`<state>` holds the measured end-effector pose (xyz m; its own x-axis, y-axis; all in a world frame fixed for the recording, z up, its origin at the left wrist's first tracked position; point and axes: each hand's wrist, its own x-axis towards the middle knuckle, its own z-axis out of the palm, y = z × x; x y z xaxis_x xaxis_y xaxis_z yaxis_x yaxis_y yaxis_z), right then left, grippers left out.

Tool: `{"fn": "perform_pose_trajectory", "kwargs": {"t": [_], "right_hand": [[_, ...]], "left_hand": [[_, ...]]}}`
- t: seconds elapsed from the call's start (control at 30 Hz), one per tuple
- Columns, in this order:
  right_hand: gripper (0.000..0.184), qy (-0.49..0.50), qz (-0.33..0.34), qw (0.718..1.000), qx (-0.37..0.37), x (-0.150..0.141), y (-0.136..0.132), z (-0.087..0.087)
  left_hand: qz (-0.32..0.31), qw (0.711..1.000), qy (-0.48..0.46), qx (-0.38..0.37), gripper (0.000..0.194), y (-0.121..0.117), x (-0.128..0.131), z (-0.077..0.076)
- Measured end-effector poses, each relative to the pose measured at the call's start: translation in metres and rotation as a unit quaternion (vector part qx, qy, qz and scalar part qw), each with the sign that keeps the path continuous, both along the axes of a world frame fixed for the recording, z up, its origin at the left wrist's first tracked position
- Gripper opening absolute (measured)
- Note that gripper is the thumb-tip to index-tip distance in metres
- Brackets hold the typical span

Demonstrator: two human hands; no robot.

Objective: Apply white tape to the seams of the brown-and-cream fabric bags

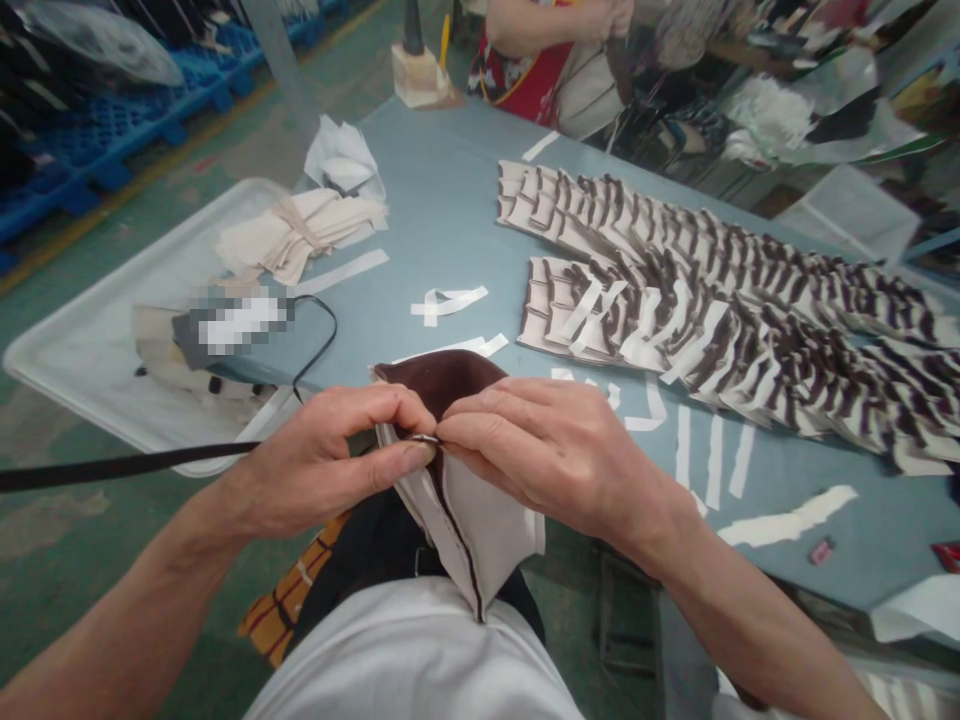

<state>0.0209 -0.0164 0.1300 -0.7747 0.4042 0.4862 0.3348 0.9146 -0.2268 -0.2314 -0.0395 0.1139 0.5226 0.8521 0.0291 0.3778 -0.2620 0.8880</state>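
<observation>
Pinching a beige pouch (499,520) at its rim
Left hand (337,455) and right hand (544,440) share the closed grip; toward two o'clock, brown-edged pieces (682,290) crowd the table (442,190).

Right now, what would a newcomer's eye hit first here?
Probably the cream pouch at lower centre, its dark brown lining showing, with the left hand and right hand pinching at its upper edge. Next, likely the long rows of overlapping cream-and-brown pieces across the right of the blue-grey table. The big white tub at left also stands out.
</observation>
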Motion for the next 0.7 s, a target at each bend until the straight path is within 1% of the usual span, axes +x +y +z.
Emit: {"fn": "perform_pose_trajectory", "kwargs": {"t": [0.1, 0.2, 0.3, 0.37, 0.43, 0.5, 0.6, 0.7], "right_hand": [[0.024, -0.015, -0.015, 0.999, 0.048, -0.005, 0.0, 0.0], [0.026, -0.01, -0.031, 0.996, 0.078, -0.011, 0.0, -0.001], [0.031, -0.005, -0.036, 0.996, 0.085, -0.017, 0.002, -0.004], [0.032, -0.005, -0.033, 0.997, 0.075, -0.019, 0.004, -0.005], [0.03, -0.003, -0.026, 0.998, 0.054, -0.02, 0.007, -0.008], [0.027, -0.002, -0.014, 1.0, 0.016, -0.02, 0.011, -0.011], [0.024, -0.015, 0.009, 0.998, -0.067, -0.018, 0.016, -0.014], [0.02, -0.042, 0.029, 0.988, -0.148, -0.018, 0.019, -0.014]], "left_hand": [[0.012, 1.0, 0.009, -0.01, 0.017, -0.001, -0.001, 0.0], [0.021, 0.999, 0.01, -0.022, 0.017, -0.001, -0.001, 0.001], [0.028, 0.999, 0.005, -0.024, 0.017, -0.002, -0.001, 0.002], [0.03, 0.999, 0.007, -0.025, 0.016, -0.002, -0.001, 0.002], [0.03, 0.999, 0.012, -0.029, 0.017, -0.002, 0.0, 0.003], [0.032, 0.999, 0.02, -0.032, 0.017, -0.002, 0.0, 0.003], [0.03, 0.998, 0.035, -0.031, 0.018, -0.002, 0.0, 0.002], [0.024, 0.999, 0.039, -0.02, 0.018, -0.003, -0.003, -0.001]]}}
